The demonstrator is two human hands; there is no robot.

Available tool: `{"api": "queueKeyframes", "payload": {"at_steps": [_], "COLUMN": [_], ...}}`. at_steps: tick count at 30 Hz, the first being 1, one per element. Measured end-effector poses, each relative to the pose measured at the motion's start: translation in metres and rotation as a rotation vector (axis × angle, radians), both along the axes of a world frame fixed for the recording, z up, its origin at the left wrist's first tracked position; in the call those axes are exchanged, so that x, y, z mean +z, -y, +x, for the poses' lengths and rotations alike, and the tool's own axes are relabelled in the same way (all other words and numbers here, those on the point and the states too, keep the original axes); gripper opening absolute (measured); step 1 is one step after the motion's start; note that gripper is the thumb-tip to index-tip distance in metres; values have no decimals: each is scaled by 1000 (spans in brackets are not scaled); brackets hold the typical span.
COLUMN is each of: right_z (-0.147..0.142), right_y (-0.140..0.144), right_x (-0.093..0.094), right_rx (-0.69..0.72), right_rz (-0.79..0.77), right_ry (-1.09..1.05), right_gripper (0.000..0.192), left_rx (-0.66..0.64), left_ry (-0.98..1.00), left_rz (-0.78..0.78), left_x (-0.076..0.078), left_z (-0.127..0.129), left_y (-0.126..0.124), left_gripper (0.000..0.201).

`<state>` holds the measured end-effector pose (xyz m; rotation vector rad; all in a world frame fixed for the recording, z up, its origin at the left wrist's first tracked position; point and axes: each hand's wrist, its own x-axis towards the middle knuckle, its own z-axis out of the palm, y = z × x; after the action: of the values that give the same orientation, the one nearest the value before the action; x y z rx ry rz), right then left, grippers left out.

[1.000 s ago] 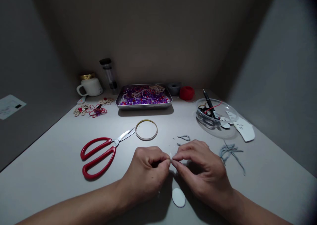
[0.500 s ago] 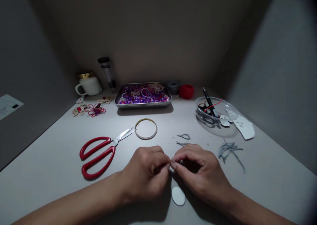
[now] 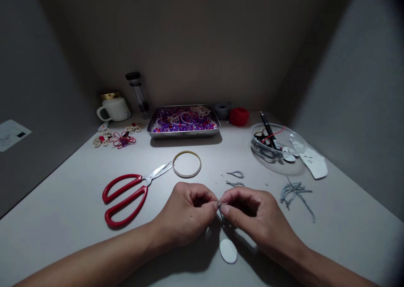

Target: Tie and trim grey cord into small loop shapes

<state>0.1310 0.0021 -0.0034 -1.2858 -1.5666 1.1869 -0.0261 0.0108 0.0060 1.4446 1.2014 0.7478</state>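
Both hands low over the worktop (image 3: 78, 203), fingertips meeting at centre. Left hand (image 3: 186, 213) and right hand (image 3: 255, 219) each have thumb and forefinger closed in a pinch on a short grey cord piece (image 3: 222, 203), which spans the small gap between them, held just above the surface. View is dim and the piece is tiny, so probably cord like the scraps nearby, could be fine wire.

Handling judgement: near weightless, limp, thin. Will slip out of a loose pinch and flop if held at one end only. Take it at both ends, close to the tips, light pressure; no crush risk, but the ends may fray.

Around it:
- white oval cutout (image 3: 228, 251) flat on the worktop, just below the hands, apart from them
- two small grey cord loops (image 3: 235, 174) just beyond the right hand
- bunch of grey cord offcuts (image 3: 295, 191) to the right
- red scissors (image 3: 126, 193) left of the left hand, blades shut, tips beside a thin ring (image 3: 187, 164)
- metal tray of purple beads (image 3: 183, 122) at the back
- clear bowl (image 3: 277, 146) with a pen and bits, back right
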Motion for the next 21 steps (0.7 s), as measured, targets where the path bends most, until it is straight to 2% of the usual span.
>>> {"api": "queueKeyframes", "payload": {"at_steps": [5, 10, 16, 21], "right_z": [1, -2, 0, 0], "right_y": [-2, -2, -4, -4], "right_x": [4, 1, 2, 2], "right_rx": [99, 39, 51, 15], "right_rz": [30, 33, 19, 1], "right_ry": [-48, 26, -60, -64], "right_gripper": [16, 11, 14, 12], "left_rx": [-5, 9, 60, 83], "left_ry": [4, -18, 69, 99], "left_rz": [34, 72, -52, -43], "left_x": [-1, -3, -2, -2], "left_z": [-1, 0, 2, 2], "left_y": [1, 4, 2, 1], "left_gripper": [12, 13, 16, 13]}}
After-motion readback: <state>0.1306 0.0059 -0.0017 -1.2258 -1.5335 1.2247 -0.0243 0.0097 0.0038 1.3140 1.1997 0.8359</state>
